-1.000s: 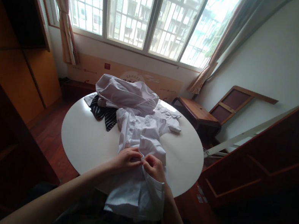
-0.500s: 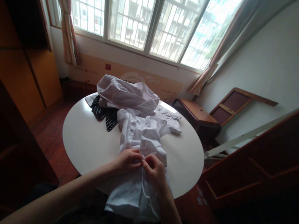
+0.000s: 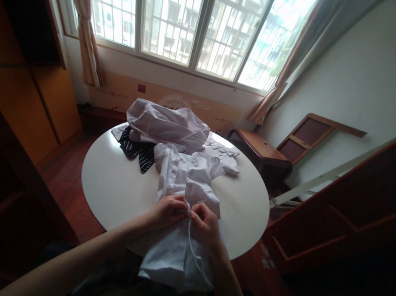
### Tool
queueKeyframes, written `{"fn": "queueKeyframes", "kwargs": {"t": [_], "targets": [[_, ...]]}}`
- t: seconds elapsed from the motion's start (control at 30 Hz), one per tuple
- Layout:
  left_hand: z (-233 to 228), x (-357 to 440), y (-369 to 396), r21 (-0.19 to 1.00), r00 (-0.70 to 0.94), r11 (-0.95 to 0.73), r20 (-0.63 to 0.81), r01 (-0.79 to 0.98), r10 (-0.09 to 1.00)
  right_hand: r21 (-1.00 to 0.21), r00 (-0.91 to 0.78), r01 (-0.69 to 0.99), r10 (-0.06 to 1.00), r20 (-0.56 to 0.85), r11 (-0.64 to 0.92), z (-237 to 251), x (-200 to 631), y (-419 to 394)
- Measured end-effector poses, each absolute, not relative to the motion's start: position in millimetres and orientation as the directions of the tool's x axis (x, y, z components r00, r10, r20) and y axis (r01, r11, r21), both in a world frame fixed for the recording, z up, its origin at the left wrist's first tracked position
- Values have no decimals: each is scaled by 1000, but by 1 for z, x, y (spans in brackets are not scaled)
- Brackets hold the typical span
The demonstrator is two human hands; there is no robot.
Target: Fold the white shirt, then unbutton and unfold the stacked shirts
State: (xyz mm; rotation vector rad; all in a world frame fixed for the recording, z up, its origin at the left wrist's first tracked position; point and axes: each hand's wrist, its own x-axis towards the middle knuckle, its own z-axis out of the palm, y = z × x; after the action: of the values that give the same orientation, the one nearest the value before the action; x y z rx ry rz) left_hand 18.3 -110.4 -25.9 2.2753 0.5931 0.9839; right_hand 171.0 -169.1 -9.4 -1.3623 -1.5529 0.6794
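Observation:
A white shirt (image 3: 188,182) lies along the middle of a round white table (image 3: 115,184), its lower part hanging over the near edge. My left hand (image 3: 168,211) and my right hand (image 3: 204,222) meet at the shirt's front opening, both pinching the fabric close together. The fingertips hide what lies between them. The shirt's collar end points toward the window.
A heap of pale shirts (image 3: 167,125) and a dark striped garment (image 3: 140,150) sit at the table's far side. Wooden cabinets (image 3: 13,85) stand left, a dark wooden door (image 3: 363,208) right. A low wooden bench (image 3: 258,151) stands beyond the table.
The sleeve cuff that lay over my right wrist has dropped away. My hands stay pinched at the same spot on the shirt front.

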Motion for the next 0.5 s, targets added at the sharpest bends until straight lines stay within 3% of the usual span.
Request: {"fn": "queueKeyframes", "kwargs": {"t": [0.17, 0.33, 0.5], "targets": [[-24, 17, -112, 697, 634, -708, 500, 109, 590, -891, 100, 411, 962, 254, 193, -11, 171, -168], [-25, 17, -111, 717, 612, -694, 520, 66, 596, -932, 129, 352, 982, 136, 83, -12, 171, -167], [-23, 16, -112, 725, 631, -683, 489, 90, 602, -868, 85, 455, 960, 266, 200, -4, 168, -173]]}}
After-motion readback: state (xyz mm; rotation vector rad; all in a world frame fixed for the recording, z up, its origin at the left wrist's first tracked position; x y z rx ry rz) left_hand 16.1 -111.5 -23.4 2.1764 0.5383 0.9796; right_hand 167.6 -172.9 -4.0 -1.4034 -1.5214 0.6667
